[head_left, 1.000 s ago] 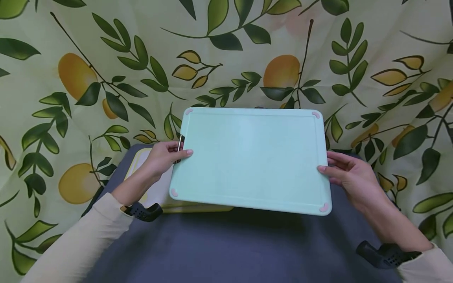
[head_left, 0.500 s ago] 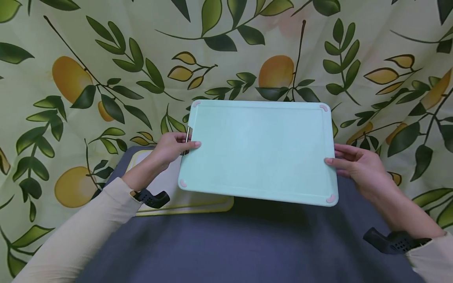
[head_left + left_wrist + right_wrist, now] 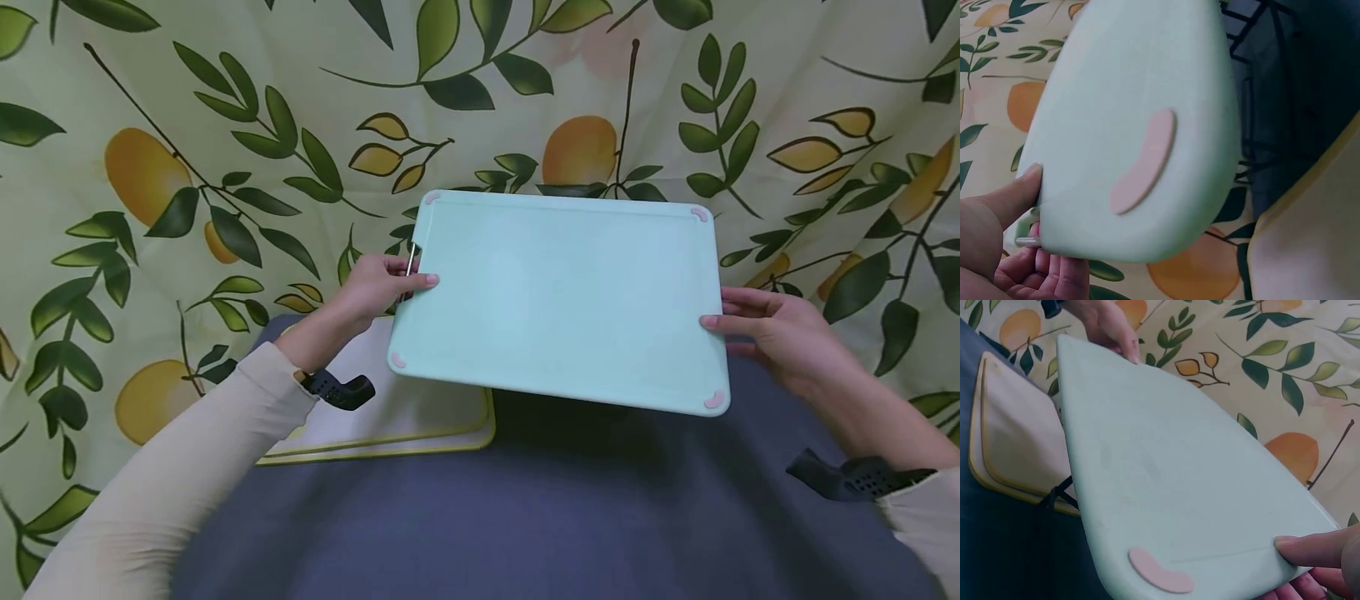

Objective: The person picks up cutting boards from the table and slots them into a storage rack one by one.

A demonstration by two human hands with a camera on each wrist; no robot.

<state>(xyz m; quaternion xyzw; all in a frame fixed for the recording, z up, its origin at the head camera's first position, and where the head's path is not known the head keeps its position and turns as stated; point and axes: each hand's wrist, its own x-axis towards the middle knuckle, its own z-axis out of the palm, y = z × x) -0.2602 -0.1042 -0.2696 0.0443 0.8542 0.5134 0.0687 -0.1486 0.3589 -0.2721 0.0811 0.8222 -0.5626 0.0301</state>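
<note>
A mint-green cutting board [image 3: 558, 300] with pink corner pads is held up over the table, tilted toward the head camera. My left hand [image 3: 378, 287] grips its left end at the metal handle, the thumb on the near face and the fingers behind. At the opposite edge, my right hand [image 3: 783, 333] pinches the board, thumb in front and fingers at the back. The left wrist view shows the left fingers beside the metal bar, under one pink pad [image 3: 1144, 165].
White boards with yellow rims [image 3: 420, 408] lie stacked on the blue-grey tabletop [image 3: 465, 525] at the left. Behind the green board, a black wire rack [image 3: 1055, 492] shows partly in both wrist views. A leaf-and-fruit patterned curtain [image 3: 300, 50] hangs at the back.
Both hands have carried the green board up and to the right in the head view. More of the stacked white boards shows beneath it.
</note>
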